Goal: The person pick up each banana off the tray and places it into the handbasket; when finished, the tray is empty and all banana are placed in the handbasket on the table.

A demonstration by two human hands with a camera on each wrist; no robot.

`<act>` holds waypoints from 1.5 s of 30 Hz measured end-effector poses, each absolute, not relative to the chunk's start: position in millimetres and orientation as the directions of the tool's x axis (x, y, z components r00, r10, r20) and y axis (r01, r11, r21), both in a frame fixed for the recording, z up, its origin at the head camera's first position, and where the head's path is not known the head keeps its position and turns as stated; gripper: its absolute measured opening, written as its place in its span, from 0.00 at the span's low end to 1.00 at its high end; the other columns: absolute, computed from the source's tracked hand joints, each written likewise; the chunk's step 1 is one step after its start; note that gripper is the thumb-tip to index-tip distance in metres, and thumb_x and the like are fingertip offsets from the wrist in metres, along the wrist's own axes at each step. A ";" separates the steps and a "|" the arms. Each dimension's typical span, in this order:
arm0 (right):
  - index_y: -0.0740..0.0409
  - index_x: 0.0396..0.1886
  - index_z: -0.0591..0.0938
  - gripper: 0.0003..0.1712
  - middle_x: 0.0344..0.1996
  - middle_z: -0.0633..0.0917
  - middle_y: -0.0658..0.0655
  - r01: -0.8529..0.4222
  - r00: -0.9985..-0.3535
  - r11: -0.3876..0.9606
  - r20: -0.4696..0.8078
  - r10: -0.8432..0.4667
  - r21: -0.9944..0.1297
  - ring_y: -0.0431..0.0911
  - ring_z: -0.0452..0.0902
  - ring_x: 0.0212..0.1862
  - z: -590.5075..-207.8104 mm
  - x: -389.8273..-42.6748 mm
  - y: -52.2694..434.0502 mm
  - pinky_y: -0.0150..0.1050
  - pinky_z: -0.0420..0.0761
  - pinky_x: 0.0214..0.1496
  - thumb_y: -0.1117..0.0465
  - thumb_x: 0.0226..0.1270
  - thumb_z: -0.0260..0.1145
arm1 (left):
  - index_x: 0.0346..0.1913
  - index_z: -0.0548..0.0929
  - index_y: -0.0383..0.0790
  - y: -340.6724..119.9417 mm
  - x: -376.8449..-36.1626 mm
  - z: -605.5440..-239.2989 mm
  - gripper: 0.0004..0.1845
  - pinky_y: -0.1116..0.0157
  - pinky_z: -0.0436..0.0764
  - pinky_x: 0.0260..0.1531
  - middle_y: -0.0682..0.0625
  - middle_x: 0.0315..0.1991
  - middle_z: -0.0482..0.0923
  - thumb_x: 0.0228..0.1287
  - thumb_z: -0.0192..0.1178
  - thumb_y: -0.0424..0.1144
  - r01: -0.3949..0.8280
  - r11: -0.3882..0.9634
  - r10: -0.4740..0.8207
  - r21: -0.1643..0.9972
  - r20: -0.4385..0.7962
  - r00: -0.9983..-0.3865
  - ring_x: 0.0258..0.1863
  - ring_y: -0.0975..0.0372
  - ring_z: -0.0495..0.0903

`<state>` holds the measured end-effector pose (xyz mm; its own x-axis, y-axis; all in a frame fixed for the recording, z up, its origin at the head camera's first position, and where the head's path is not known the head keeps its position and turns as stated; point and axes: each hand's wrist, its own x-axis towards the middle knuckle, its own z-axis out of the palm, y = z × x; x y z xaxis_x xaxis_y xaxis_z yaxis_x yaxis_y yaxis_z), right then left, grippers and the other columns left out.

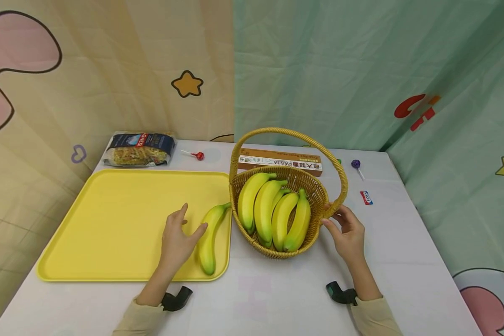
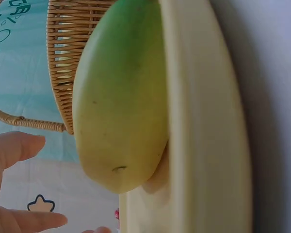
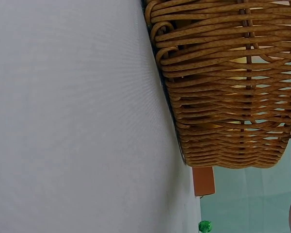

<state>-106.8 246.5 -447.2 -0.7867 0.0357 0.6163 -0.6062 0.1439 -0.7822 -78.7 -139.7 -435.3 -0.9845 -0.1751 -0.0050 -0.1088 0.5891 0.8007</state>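
Left hand [image 1: 178, 238] is over the yellow tray [image 1: 109, 219], near its right edge. Fingers are spread and fairly straight, thumb side against a single banana [image 1: 207, 240] — touching it, not wrapped around it. That banana lies flat on the tray along the right edge, stem end pointing up toward the basket [image 1: 319, 196], blunt end near the tray's front right corner. In the left wrist view the banana fills the frame against the tray rim, fingertips [image 2: 19, 145] just beside it and apart from it, so no grip is visible there.

Right hand [image 1: 348, 231] is at the basket's right side, where the handle meets the rim. Fingers are loosely curled against the wicker — they look to be touching or lightly holding it, but I can't tell if they close round it. The right wrist view shows only the woven wall close up and the white table [image 3: 68, 116].

The basket stands on the table just right of the tray, nearly touching its right edge, with a bunch of bananas [image 1: 273, 212] in it.

Along the table's back edge: a bag of pasta [image 1: 139, 149] behind the tray, a red lollipop [image 1: 197, 155], a long pasta box [image 1: 279, 162] behind the basket, a purple lollipop [image 1: 356, 164]. A small wrapped sweet [image 1: 366, 198] lies right of the basket.
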 end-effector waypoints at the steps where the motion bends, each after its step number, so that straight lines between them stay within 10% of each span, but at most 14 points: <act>1: 0.84 0.51 0.74 0.23 0.47 0.84 0.59 -0.605 -0.788 0.146 0.615 0.036 -0.783 0.41 0.80 0.51 -447.4 -106.6 246.6 0.28 0.79 0.54 0.83 0.53 0.66 | 0.74 0.58 0.32 -138.8 -78.6 -437.4 0.43 0.46 0.72 0.53 0.31 0.67 0.60 0.62 0.66 0.43 -0.123 0.594 -0.158 0.795 -0.035 -0.987 0.59 0.42 0.69; 11: 0.84 0.51 0.74 0.23 0.46 0.84 0.60 -0.621 -0.775 0.148 0.632 0.034 -0.770 0.41 0.80 0.50 -447.8 -106.1 247.0 0.28 0.79 0.53 0.85 0.52 0.66 | 0.66 0.71 0.28 -130.3 -78.2 -452.6 0.36 0.65 0.73 0.33 0.36 0.51 0.77 0.57 0.71 0.41 -0.150 0.635 -0.115 0.758 -0.099 -0.988 0.41 0.52 0.76; 26: 0.87 0.51 0.73 0.24 0.46 0.84 0.62 -0.641 -0.760 0.132 0.649 0.027 -0.756 0.43 0.80 0.51 -447.3 -106.3 246.5 0.28 0.79 0.54 0.88 0.50 0.64 | 0.63 0.75 0.31 -139.0 -75.6 -438.4 0.31 0.64 0.75 0.37 0.36 0.49 0.79 0.58 0.67 0.42 -0.191 0.597 -0.251 0.779 -0.044 -0.967 0.44 0.50 0.78; 45: 0.88 0.51 0.72 0.24 0.46 0.84 0.62 -0.647 -0.759 0.075 0.651 0.033 -0.758 0.44 0.80 0.51 -448.3 -109.2 247.2 0.28 0.79 0.54 0.89 0.50 0.62 | 0.59 0.79 0.32 -19.3 -99.6 -368.7 0.31 0.62 0.72 0.36 0.42 0.42 0.78 0.52 0.69 0.43 0.269 0.552 0.019 0.790 0.310 -0.950 0.36 0.55 0.76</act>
<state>-109.2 247.2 -448.3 -0.7585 0.0326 0.6508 -0.6474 0.0755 -0.7584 -99.6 -19.3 -368.7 -0.9504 0.0192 0.3104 0.2689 0.5516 0.7896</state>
